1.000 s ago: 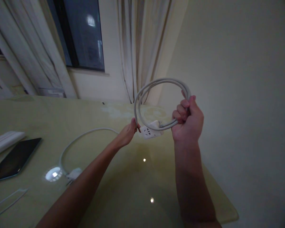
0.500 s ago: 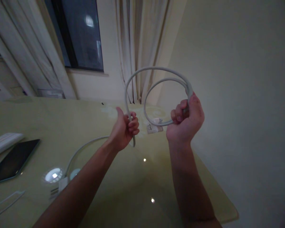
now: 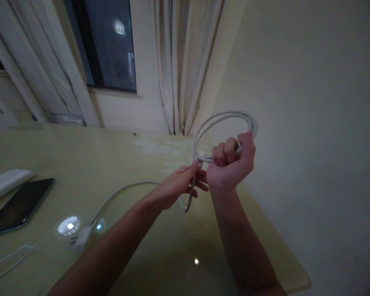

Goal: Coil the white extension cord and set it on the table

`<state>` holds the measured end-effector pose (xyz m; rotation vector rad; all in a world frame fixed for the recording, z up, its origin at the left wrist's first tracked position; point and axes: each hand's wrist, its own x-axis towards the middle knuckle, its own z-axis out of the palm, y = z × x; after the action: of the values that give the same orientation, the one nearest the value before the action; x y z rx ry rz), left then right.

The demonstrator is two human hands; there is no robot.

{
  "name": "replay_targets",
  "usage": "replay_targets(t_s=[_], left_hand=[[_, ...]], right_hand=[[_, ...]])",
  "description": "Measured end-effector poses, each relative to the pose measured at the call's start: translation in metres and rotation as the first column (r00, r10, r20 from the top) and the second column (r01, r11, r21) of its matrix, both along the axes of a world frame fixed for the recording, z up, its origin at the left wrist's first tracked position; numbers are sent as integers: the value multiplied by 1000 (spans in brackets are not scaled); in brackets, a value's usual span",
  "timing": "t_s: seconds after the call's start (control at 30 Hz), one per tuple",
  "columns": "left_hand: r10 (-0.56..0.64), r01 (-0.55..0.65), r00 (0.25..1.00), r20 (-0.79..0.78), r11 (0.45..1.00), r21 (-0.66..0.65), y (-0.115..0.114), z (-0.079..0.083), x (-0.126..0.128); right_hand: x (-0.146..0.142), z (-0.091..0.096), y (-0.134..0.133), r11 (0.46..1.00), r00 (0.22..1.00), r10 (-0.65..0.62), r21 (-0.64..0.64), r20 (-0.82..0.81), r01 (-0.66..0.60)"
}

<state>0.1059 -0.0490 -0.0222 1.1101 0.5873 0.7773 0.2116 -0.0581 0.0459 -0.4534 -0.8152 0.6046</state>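
My right hand (image 3: pixel 230 164) is closed around a coil of white power cable (image 3: pixel 225 121), held above the far right part of the yellow-green table (image 3: pixel 126 156). My left hand (image 3: pixel 180 185) sits just left of it, fingers pinching the loose run of the same cable right below the coil. From there the cable curves down and left across the table to its white plug (image 3: pixel 82 238), which lies near a bright lamp reflection. The socket block of the cable is hidden behind my hands.
A dark tablet (image 3: pixel 17 207) lies at the table's left edge beside a long white object (image 3: pixel 6 183). A clear strip (image 3: pixel 9 259) lies at the near left. Curtains (image 3: pixel 185 61) and a dark window (image 3: pixel 107 45) stand behind; a bare wall is on the right.
The raised loop has been brought onto the coil in my right hand. My left hand has dropped and slid right along the cable. The plug has been dragged a little to the right.
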Motion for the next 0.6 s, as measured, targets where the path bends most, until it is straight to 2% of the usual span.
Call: replay_targets(t_s=[0.13, 0.27, 0.37, 0.43, 0.5, 0.53, 0.6], left_hand=[[196, -174, 958, 211, 978, -118, 5, -2, 2], [353, -296, 878, 323, 931, -211, 10, 12, -9], [484, -423, 775, 407, 875, -236, 15, 28, -25], [583, -541, 678, 447, 808, -234, 21, 36, -39], [663, -668, 588, 463, 721, -184, 28, 41, -56], [688, -723, 564, 458, 679, -130, 32, 42, -65], [714, -784, 578, 396, 621, 25, 37, 42, -82]], right_hand=[[-21, -9, -4, 994, 988, 99, -57, 121, -93], [-42, -16, -3, 982, 965, 166, -120, 204, -144], [-54, -28, 5, 958, 940, 239, -217, 244, -187], [-56, -40, 17, 930, 922, 286, -308, 261, -201], [-52, -53, 31, 912, 925, 258, -386, 277, -139], [-47, -57, 37, 913, 936, 199, -403, 290, -69], [-33, -57, 45, 926, 940, 9, -359, 340, 121]])
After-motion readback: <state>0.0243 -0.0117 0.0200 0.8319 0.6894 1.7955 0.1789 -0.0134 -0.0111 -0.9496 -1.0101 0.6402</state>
